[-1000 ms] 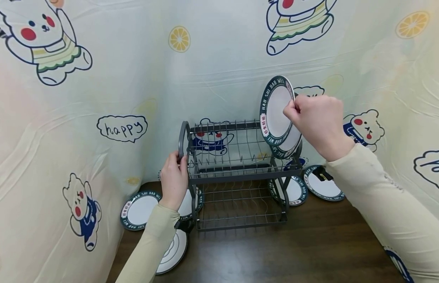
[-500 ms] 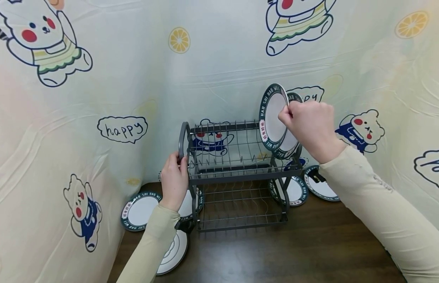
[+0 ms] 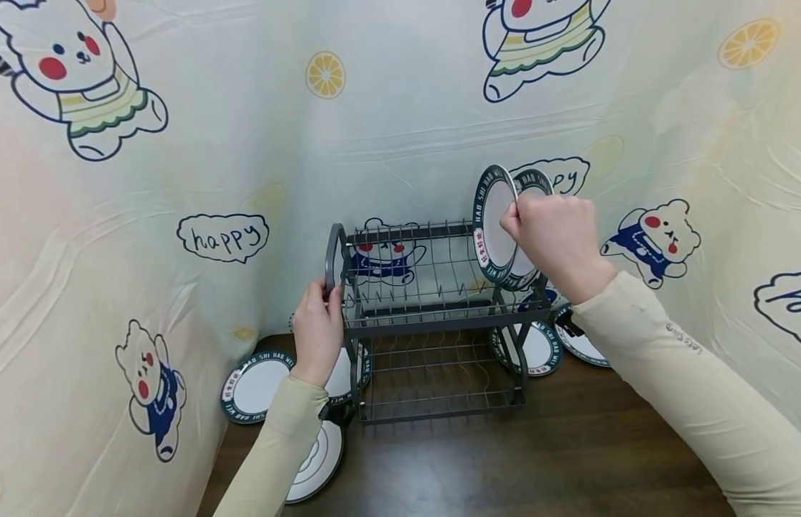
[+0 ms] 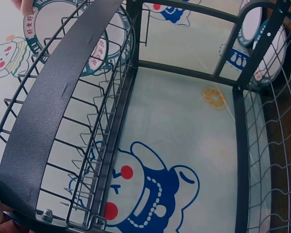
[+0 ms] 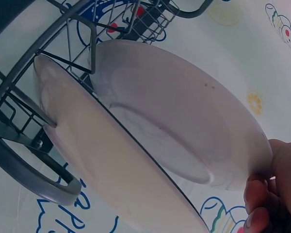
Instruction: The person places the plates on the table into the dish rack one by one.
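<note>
My right hand (image 3: 555,240) pinches the rim of a white plate (image 3: 494,226) with a dark green lettered border. That plate stands upright at the right end of the upper tier of a dark dish rack (image 3: 446,323). Just to its right a second plate (image 3: 528,266) is set upright in the rack, partly covered by the hand. From behind, the right wrist view shows the held plate's pale underside (image 5: 184,107) beside the other plate (image 5: 102,150). My left hand (image 3: 318,330) grips the rack's left end by its side handle (image 3: 336,251).
Plates lie on the brown table (image 3: 452,467): one at far left (image 3: 255,388), one behind the left wrist (image 3: 339,377), an upturned one (image 3: 319,463) in front. Two more, a plate (image 3: 536,348) and another plate (image 3: 584,345), lie at right. A printed curtain (image 3: 400,158) hangs behind.
My right hand has lowered the held plate and moved it left, down into the upper tier, uncovering more of the second plate. The left hand keeps its grip on the rack.
</note>
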{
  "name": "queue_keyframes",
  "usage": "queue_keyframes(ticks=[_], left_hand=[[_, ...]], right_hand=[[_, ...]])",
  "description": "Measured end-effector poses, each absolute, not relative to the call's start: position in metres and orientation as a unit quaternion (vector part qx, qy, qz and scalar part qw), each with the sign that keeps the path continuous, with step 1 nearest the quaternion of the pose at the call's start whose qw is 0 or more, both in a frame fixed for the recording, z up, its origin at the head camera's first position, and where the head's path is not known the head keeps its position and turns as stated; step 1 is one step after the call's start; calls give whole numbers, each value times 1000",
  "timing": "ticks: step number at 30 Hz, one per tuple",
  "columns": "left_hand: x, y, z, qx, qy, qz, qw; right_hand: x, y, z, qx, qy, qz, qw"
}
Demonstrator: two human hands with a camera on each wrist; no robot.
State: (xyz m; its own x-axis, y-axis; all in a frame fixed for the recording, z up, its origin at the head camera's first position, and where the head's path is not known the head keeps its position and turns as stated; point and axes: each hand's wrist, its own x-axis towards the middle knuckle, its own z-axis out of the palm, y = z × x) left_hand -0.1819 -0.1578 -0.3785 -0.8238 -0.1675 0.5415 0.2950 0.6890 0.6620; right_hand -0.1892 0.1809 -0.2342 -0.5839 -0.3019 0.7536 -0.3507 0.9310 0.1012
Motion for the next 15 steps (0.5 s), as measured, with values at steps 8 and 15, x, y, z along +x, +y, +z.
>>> queue_keyframes(ticks=[8, 15], left_hand=[[-180, -157, -378, -33, -871, -395, 289], [-180, -157, -378, -36, -871, -395, 291]], right_hand=[[-191, 176, -242, 187, -896, 14, 403], [-194, 174, -246, 189, -897, 11, 400]])
